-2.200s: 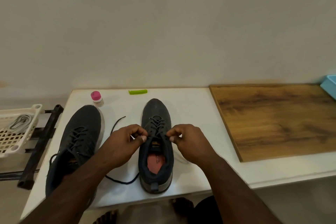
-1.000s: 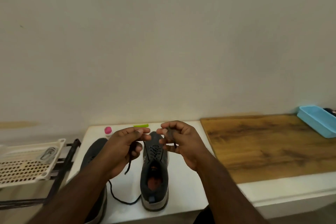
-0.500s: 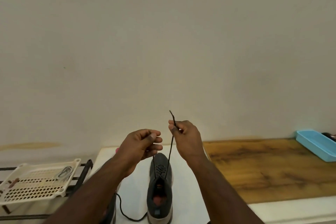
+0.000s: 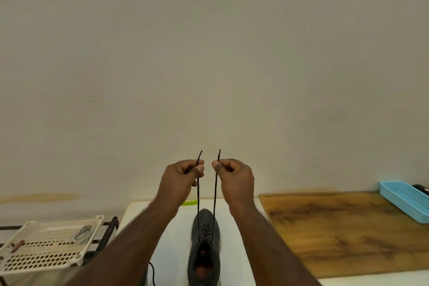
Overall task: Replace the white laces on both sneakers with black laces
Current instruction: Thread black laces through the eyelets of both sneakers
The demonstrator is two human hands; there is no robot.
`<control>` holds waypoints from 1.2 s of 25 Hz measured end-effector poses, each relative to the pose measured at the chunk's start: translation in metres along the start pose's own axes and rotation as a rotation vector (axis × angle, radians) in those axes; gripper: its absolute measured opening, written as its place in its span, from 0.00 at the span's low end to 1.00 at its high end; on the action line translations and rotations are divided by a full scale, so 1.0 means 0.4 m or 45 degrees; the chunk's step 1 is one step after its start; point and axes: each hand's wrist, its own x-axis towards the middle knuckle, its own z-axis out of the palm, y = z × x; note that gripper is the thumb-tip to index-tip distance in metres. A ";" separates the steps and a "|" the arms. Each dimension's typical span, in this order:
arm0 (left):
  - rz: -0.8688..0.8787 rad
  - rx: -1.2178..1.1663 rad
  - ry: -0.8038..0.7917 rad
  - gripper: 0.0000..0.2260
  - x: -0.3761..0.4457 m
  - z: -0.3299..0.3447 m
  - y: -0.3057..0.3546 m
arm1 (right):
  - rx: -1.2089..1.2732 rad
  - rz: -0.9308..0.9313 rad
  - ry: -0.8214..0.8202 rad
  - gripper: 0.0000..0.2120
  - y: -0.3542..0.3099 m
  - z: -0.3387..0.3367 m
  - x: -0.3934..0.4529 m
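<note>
A dark grey sneaker (image 4: 205, 248) stands on the white table (image 4: 234, 251), toe pointing away, threaded with a black lace (image 4: 215, 195). Both lace ends run straight up from its top eyelets. My left hand (image 4: 181, 179) pinches the left end and my right hand (image 4: 233, 177) pinches the right end, both raised high above the shoe with the tips sticking up past my fingers. The second sneaker is hidden behind my left forearm; only a loop of its black lace (image 4: 152, 271) shows at the bottom.
A wooden board (image 4: 343, 232) lies on the right with a blue tray (image 4: 404, 202) at its far end. A cream perforated basket (image 4: 46, 246) holding a pale lace sits on a dark rack to the left. A green strip (image 4: 189, 202) lies near the wall.
Both hands have lifted from the sneaker's tongue to high above it, pulling the two lace ends taut and upright. The camera has tilted up, so the left sneaker has dropped out of view.
</note>
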 end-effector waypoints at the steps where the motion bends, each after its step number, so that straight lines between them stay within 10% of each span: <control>1: 0.007 -0.005 0.024 0.06 0.005 0.004 0.004 | 0.016 0.000 -0.005 0.08 -0.002 0.006 0.003; 30: -0.230 -0.235 0.020 0.05 0.063 0.045 0.035 | -0.001 0.018 -0.075 0.07 -0.014 0.045 0.036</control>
